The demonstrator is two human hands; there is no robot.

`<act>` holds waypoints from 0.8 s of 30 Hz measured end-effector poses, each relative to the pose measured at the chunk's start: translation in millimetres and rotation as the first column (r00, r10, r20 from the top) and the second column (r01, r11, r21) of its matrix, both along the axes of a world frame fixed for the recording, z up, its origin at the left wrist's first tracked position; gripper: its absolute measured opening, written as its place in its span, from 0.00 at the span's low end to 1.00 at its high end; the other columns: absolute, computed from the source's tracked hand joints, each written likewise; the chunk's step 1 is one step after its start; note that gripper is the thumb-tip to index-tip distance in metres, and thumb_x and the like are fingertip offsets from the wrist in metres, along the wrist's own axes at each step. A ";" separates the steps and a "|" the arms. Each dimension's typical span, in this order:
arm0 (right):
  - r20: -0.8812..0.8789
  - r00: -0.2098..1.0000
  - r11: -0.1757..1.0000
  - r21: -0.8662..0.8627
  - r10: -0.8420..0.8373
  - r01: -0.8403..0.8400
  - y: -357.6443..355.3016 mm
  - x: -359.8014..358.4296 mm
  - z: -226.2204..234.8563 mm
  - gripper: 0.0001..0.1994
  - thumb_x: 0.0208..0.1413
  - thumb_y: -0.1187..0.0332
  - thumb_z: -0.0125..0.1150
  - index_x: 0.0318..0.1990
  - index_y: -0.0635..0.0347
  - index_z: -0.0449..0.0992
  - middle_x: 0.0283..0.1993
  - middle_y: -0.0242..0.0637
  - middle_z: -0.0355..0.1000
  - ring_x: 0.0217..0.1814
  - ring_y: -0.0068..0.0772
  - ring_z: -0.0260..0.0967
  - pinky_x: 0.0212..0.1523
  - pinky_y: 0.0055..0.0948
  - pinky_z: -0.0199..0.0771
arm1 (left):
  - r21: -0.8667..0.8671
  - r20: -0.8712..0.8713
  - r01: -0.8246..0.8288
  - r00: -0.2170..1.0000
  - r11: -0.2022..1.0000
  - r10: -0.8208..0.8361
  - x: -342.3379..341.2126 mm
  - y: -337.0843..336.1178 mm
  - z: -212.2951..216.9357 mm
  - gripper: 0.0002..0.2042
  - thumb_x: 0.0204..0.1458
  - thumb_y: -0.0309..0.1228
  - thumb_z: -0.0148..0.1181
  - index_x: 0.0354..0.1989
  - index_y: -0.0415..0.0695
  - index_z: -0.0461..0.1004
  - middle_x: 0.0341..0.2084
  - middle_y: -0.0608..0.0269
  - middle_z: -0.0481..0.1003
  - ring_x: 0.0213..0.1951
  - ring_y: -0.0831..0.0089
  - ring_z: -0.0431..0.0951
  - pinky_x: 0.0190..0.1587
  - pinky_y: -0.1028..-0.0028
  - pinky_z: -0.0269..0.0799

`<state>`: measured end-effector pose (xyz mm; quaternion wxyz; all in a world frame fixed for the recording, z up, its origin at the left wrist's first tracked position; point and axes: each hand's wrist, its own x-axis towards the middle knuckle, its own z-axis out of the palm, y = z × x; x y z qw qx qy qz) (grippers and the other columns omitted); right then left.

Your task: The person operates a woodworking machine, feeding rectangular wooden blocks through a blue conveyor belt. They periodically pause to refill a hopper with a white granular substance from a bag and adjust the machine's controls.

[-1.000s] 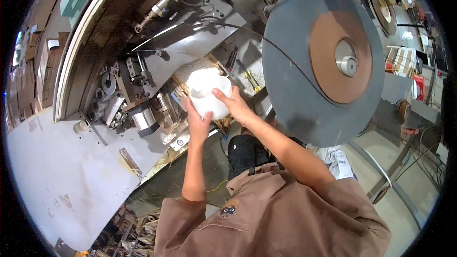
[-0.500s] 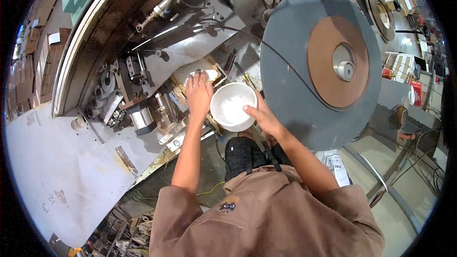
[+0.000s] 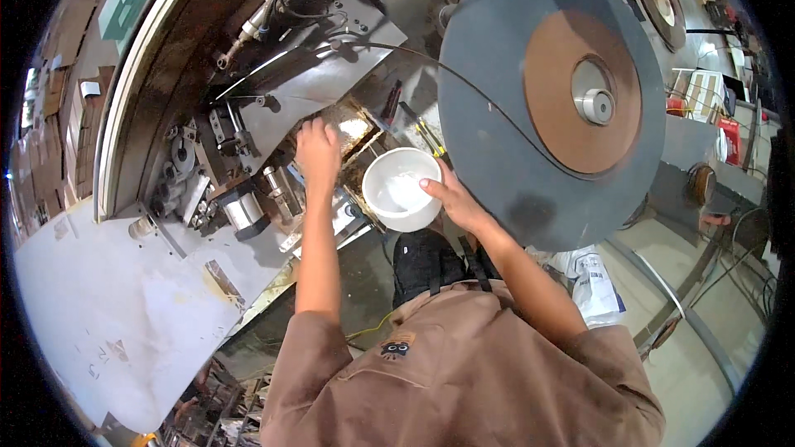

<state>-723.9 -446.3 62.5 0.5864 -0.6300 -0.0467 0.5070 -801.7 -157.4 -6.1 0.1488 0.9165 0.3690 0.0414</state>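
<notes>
A deep white bowl (image 3: pixel 383 209) is in my right hand (image 3: pixel 454 196), thumb over the rim and fingers along its outer right side. Something pale, perhaps shiny, lies at the bottom of the bowl; I cannot make out what. My left hand (image 3: pixel 318 151) hovers at the left edge of a small grimy metal tray (image 3: pixel 364 146) in the machine. Its fingers are bent and close together, and the fingertips point down out of sight, hiding anything between them. Bright, light-coloured material (image 3: pixel 354 129) shows inside the tray.
A big grey disc with a brown roll (image 3: pixel 542 99) stands close on the right, a dark strip (image 3: pixel 489 103) running from it across the machine. Metal cylinders and brackets (image 3: pixel 244 211) crowd the left. A pale sheet-metal surface (image 3: pixel 141 298) extends lower left.
My left hand has shifted left off the tray's middle, uncovering the bright material, and its fingers have drawn together. The bowl stays in my right hand, nearly in place.
</notes>
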 end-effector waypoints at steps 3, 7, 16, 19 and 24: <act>-0.074 0.997 0.999 0.028 -0.026 0.028 25.2 4.2 -7.2 0.45 0.66 0.41 0.60 0.78 0.65 0.55 0.71 0.51 0.67 0.74 0.43 0.64 0.75 0.42 0.60 | -0.240 0.213 -0.095 0.966 0.966 0.148 -40.7 -23.7 34.1 0.22 0.70 0.30 0.49 0.69 0.36 0.71 0.63 0.37 0.75 0.61 0.48 0.79 0.66 0.58 0.72; -0.265 0.963 0.999 0.030 0.036 -0.029 88.7 4.5 -12.0 0.42 0.69 0.37 0.55 0.77 0.58 0.57 0.72 0.46 0.65 0.73 0.38 0.65 0.65 0.44 0.72 | -0.684 0.500 0.010 0.734 0.729 0.459 -81.3 -63.1 64.3 0.31 0.72 0.42 0.54 0.77 0.36 0.60 0.69 0.41 0.70 0.70 0.50 0.70 0.73 0.56 0.63; -0.678 0.697 0.964 0.255 0.235 -0.076 165.2 -9.9 -35.5 0.64 0.53 0.15 0.50 0.81 0.58 0.42 0.68 0.66 0.67 0.57 0.61 0.81 0.52 0.50 0.91 | -0.399 0.012 -0.152 0.985 0.904 0.171 -28.0 36.0 117.4 0.33 0.71 0.55 0.48 0.73 0.42 0.68 0.68 0.38 0.70 0.69 0.43 0.71 0.72 0.54 0.62; -0.774 0.605 0.959 0.278 0.188 0.057 175.5 -13.9 -37.1 0.62 0.53 0.14 0.47 0.80 0.58 0.50 0.64 0.63 0.72 0.52 0.60 0.83 0.52 0.48 0.90 | -0.360 -0.226 -0.097 0.974 0.928 0.014 9.0 67.3 126.6 0.37 0.70 0.62 0.37 0.72 0.45 0.70 0.65 0.38 0.74 0.69 0.41 0.70 0.72 0.53 0.63; -0.912 0.401 0.930 0.219 0.088 0.296 190.8 -26.0 -34.9 0.61 0.51 0.12 0.44 0.77 0.59 0.58 0.64 0.57 0.74 0.51 0.59 0.84 0.50 0.48 0.90 | -0.267 -0.474 -0.122 0.880 0.956 -0.020 59.8 66.5 144.2 0.36 0.69 0.63 0.35 0.65 0.48 0.78 0.58 0.40 0.80 0.65 0.42 0.75 0.68 0.51 0.68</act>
